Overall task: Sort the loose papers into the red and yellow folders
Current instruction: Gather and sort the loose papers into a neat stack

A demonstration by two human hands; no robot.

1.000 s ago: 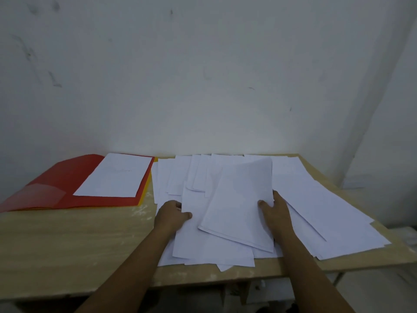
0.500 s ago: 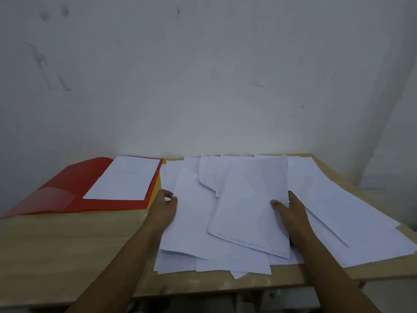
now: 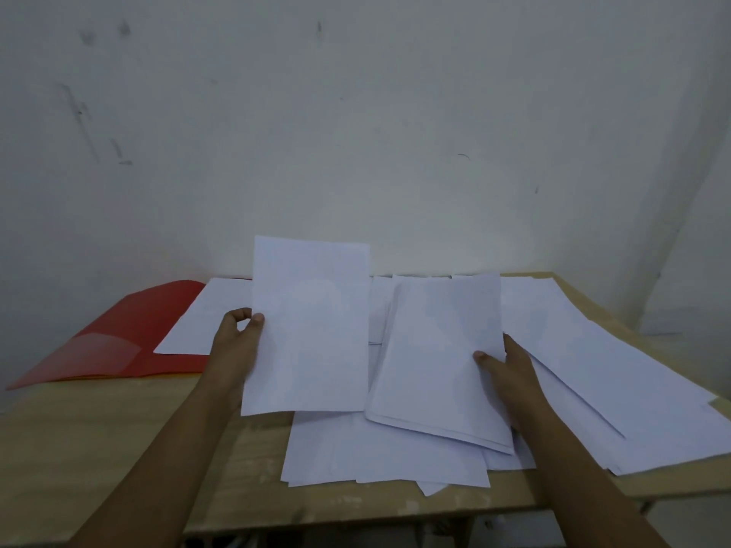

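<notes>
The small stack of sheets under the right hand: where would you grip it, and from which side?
Judging by its pose, take the small stack at its right long edge, coming from the right, thumb on top and fingers underneath. That edge is raised off the loose papers, so fingers slip under easily. The right hand already pinches there; the left hand holds a single sheet.

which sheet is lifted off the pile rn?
The single sheet pinched by the left hand, raised upright. The right hand grips a small stack lying low on the pile.
</notes>
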